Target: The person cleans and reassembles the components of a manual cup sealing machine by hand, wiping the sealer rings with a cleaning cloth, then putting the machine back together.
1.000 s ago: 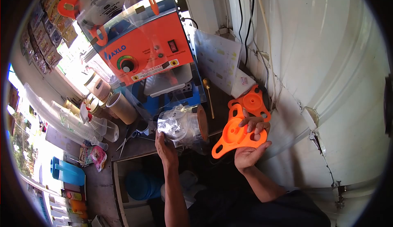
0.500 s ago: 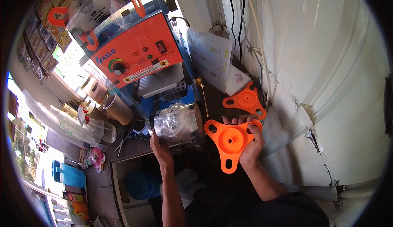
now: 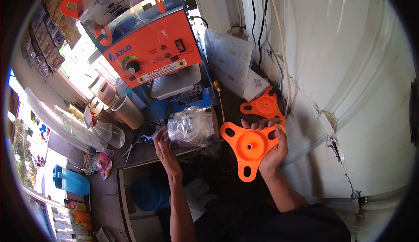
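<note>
My right hand (image 3: 276, 154) grips an orange three-armed plastic piece (image 3: 244, 161) by one arm, its round hub facing up. A second orange three-armed piece (image 3: 276, 106) lies on the counter just behind it. My left hand (image 3: 169, 159) is at the left end of a roll of clear printed film (image 3: 190, 128), fingers slightly apart and partly hidden behind its edge. The roll lies on the counter before the orange and blue sealing machine (image 3: 152, 45). A strip of clear film hangs over the machine's front.
Scissors (image 3: 135, 145) lie left of the roll. Further left are a brown cup (image 3: 128, 111), stacked clear cups (image 3: 56, 119) and a blue jug (image 3: 70, 181). A gold spoon (image 3: 219, 98) and a white sheet (image 3: 227, 58) are right of the machine, near wall cables.
The view has shifted slightly. My left hand's fingers have moved down and left off the film's edge and spread a little. The right hand still holds the orange piece.
</note>
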### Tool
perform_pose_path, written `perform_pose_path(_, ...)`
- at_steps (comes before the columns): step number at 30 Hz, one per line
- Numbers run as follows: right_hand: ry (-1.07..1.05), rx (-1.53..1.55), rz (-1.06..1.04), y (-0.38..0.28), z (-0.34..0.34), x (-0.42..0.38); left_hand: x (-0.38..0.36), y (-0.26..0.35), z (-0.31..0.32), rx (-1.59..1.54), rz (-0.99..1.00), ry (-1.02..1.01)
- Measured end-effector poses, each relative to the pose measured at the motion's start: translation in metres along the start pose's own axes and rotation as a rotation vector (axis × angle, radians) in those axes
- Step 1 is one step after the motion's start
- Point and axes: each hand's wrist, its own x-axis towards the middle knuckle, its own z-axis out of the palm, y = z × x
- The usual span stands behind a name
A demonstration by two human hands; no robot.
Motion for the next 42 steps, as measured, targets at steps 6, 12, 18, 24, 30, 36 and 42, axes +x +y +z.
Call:
perform_pose_path(6,-0.012,-0.045,-0.026,-0.002,-0.001,-0.001,-0.001,0.004,-0.006,0.009,0.01,0.04)
perform_pose_path(12,-0.013,-0.159,-0.13,-0.01,0.013,-0.011,-0.012,0.033,-0.013,0.141,0.233,0.267)
perform_pose_path(18,-0.205,-0.072,-0.119,-0.015,0.035,-0.032,-0.049,0.08,-0.016,0.284,0.306,0.399)
perform_pose_path(24,-0.27,0.095,0.269,0.019,0.057,-0.071,-0.112,0.118,0.009,-0.009,-0.017,0.153)
perform_pose_path(30,-0.362,-0.386,0.543,0.089,0.056,-0.15,-0.214,0.089,-0.075,0.309,-0.312,0.742)
perform_pose_path(36,-1.129,-1.013,-0.003,0.108,0.025,-0.199,-0.275,0.102,-0.129,0.451,-0.336,0.776)
perform_pose_path(42,-1.218,-1.073,0.375,0.116,-0.002,-0.235,-0.308,0.08,-0.119,0.282,-0.318,0.827)
